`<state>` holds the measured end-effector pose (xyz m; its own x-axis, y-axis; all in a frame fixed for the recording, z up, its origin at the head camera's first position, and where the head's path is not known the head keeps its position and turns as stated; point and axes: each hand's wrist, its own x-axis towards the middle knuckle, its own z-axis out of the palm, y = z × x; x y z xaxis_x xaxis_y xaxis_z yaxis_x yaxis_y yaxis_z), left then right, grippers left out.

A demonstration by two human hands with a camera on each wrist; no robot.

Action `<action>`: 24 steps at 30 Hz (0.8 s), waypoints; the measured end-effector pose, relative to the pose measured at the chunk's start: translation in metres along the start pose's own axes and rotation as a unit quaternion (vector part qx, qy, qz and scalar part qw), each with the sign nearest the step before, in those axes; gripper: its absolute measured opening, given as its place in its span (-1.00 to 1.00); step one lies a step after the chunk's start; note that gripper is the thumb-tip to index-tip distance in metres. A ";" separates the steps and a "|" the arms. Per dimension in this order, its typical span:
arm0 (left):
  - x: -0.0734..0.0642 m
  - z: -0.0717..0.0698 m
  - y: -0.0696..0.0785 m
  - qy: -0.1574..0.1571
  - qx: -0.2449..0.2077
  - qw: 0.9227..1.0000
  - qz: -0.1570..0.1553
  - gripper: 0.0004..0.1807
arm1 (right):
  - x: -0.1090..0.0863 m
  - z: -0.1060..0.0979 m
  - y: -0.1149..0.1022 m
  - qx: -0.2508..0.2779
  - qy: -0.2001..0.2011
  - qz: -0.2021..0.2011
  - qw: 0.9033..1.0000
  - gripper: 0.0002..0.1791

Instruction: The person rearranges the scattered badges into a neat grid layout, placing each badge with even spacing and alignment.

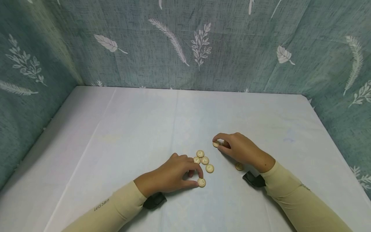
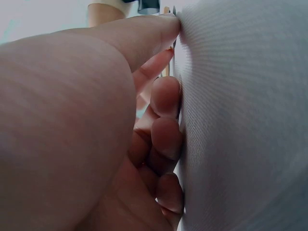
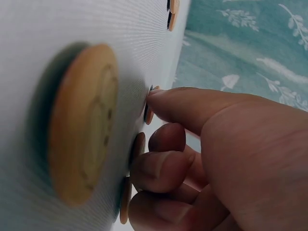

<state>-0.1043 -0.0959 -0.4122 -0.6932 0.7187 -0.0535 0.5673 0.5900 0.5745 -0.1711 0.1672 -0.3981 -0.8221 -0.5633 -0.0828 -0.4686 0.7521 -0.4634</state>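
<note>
My left hand [image 1: 181, 174] is low over the table, thumb and index finger pinching the edges of a round, cream wooden button [image 1: 201, 182]. In the left wrist view the thumb [image 2: 154, 36] reaches down to the cloth, and the other fingers are curled. Further back and to the right, my right hand [image 1: 242, 148] pinches another button [image 1: 215, 144] between thumb and index finger, flat on the table. Between the hands lies a loose cluster of several buttons, the front one [image 1: 210, 168] slightly apart. One more button [image 1: 239, 166] lies under the right wrist, large in the right wrist view [image 3: 84, 125].
A white cloth [image 1: 139, 119] covers the table. Green-blue fabric with white leaf prints [image 1: 232, 42] hangs behind it and at both sides. Each wrist carries a dark camera, such as the one on the right [image 1: 254, 179], close above the cloth.
</note>
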 end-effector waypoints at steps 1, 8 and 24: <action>0.000 0.000 0.000 -0.001 -0.002 1.000 -0.002 -0.83 | 0.000 0.000 -0.001 -0.002 0.000 -0.001 1.000 -0.75; -0.002 -0.006 -0.001 0.007 0.007 1.000 0.001 -0.83 | 0.001 -0.006 -0.007 -0.015 0.024 -0.013 1.000 -0.72; -0.004 -0.001 0.000 -0.007 0.003 1.000 -0.009 -0.83 | -0.010 -0.006 -0.018 -0.016 0.033 -0.043 0.998 -0.77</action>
<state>-0.1018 -0.0995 -0.4112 -0.6969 0.7131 -0.0763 0.5577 0.6057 0.5676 -0.1564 0.1618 -0.3835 -0.7968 -0.6041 0.0145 -0.5482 0.7126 -0.4377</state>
